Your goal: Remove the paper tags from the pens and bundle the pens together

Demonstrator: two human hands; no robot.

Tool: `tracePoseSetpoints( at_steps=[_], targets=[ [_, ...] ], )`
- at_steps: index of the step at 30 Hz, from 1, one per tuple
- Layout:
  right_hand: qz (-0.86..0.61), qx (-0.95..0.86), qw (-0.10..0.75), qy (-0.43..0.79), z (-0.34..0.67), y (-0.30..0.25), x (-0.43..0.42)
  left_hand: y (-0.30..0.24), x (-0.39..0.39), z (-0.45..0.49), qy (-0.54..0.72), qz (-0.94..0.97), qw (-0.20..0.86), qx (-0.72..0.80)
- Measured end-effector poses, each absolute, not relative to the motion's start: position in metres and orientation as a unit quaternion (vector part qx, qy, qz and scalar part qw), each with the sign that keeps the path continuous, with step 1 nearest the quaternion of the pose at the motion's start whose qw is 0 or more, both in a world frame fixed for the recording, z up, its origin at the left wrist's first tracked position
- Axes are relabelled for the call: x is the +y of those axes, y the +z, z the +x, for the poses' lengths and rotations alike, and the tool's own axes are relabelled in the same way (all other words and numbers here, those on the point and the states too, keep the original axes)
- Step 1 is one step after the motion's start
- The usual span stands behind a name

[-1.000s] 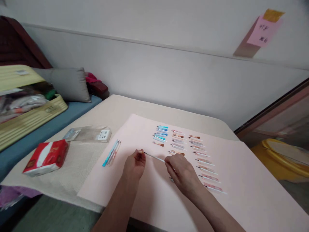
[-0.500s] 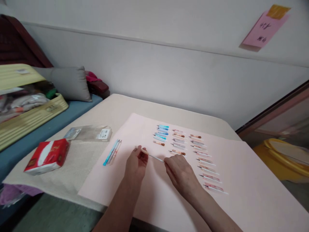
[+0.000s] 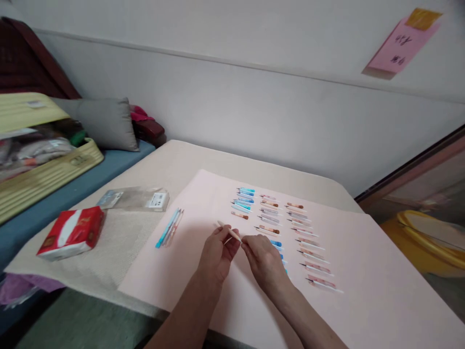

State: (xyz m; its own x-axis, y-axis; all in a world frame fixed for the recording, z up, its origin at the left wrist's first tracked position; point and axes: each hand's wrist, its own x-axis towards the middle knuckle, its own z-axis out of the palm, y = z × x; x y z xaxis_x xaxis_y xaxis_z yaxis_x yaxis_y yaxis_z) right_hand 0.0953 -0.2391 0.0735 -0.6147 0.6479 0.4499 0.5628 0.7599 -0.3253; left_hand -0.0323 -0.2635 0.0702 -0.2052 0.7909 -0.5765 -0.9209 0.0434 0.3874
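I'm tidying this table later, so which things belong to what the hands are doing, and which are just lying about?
In hand:
left hand and right hand, both pinching a slim stick
rows of small pen parts
pink sheet
bundle of pens, probably

Lying about:
red tissue pack
clear packet
yellow suitcase
grey pillow
pink wall note

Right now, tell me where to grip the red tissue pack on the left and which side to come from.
I'd take the red tissue pack across its middle, pinching the two long sides, coming down from above. It lies flat on the beige cloth with nothing on top, and the clear packet behind it lies apart, so both sides are free.
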Motion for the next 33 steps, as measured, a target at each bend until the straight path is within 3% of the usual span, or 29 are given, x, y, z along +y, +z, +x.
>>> tracePoseSetpoints(
  at_steps=[15, 24, 33],
  targets=[
    [-0.364, -0.868, 0.277, 0.193, 0.09, 0.081, -0.231, 0.069, -0.264, -0.037, 0.672, -0.086, 0.638, 0.367],
    [-0.41, -0.79, 0.308, 0.336, 0.081, 0.075, -0.228, 0.063, -0.264, -0.033, 0.69, -0.049, 0.635, 0.343],
    [-0.39, -0.809, 0.292, 0.328, 0.089, 0.08, -0.226, 0.067, -0.264, -0.036, 0.699, -0.131, 0.618, 0.335]
  ],
)
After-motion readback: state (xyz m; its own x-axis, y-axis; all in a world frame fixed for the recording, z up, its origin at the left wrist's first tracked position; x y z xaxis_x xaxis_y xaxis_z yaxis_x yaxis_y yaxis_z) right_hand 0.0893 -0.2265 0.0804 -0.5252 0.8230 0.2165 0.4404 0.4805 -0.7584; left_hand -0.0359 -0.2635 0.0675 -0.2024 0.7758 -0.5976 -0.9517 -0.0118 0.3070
